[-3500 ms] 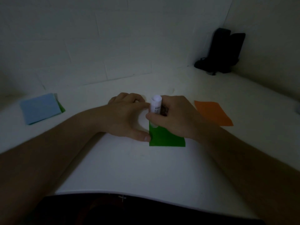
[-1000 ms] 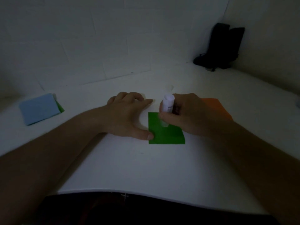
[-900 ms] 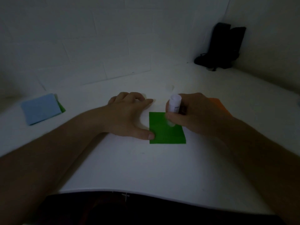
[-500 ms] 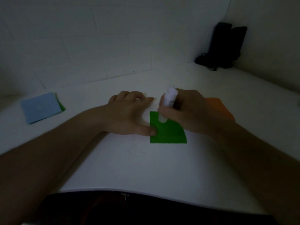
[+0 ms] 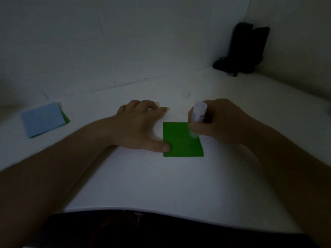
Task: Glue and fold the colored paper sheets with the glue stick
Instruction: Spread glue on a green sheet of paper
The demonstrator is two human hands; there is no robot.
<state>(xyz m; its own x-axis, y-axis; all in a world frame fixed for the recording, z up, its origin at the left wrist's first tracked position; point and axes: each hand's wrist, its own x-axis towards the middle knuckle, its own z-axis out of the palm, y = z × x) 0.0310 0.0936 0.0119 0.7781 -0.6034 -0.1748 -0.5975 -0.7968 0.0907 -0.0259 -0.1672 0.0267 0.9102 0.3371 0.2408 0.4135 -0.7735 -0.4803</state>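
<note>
1. Holding the glue stick (image 5: pixel 198 116) in my right hand (image 5: pixel 217 122), fingers curled round its barrel, I have its tip down on the far right part of the green sheet (image 5: pixel 180 140).
2. Half a second ago the tip sat nearer the sheet's far left corner; it has since travelled rightward along the far edge, so I judge this a spreading stroke across that strip.
3. My left hand (image 5: pixel 138 126) has stayed put just left of the sheet: the thumb presses flat on its near left edge, the fingers rest loosely curled on the white surface (image 5: pixel 161 185), gripping nothing.
4. The sheet itself has not shifted under the stroke, so the pinning works.
5. Well left of the green sheet lies a light blue stack (image 5: pixel 43 119). The orange sheet seen earlier to the right is now hidden behind my right hand.
6. Gluing seems close to done here; folding has not begun.
</note>
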